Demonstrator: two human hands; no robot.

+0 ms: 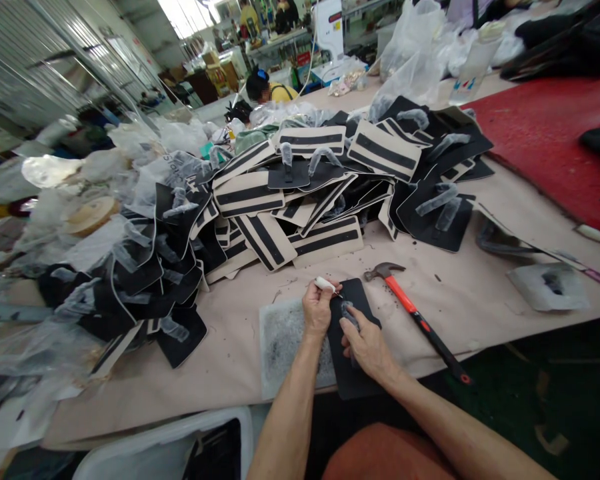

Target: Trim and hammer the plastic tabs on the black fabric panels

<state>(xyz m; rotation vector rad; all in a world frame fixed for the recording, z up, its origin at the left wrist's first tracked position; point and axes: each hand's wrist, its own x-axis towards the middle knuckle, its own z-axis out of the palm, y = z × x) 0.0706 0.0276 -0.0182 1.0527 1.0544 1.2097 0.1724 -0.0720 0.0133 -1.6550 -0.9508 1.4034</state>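
Note:
My left hand [317, 308] is closed around a small white tool [325, 285], whose thin tip points at a black panel [353, 380]. The panel lies at the table's front edge, partly over a grey speckled board [280, 347]. My right hand [361, 338] is closed on a plastic-wrapped piece [348, 311] at the panel's middle, close to the tool's tip. To the right of the panel rests a hammer [411, 308] with a red and black handle.
A heap of black and cream panels [280, 193] spreads across the table [230, 360]. At right are a small grey tray [547, 287] and a red surface [545, 147]. A white bin [170, 440] stands below the front edge. A person [275, 91] is beyond the heap.

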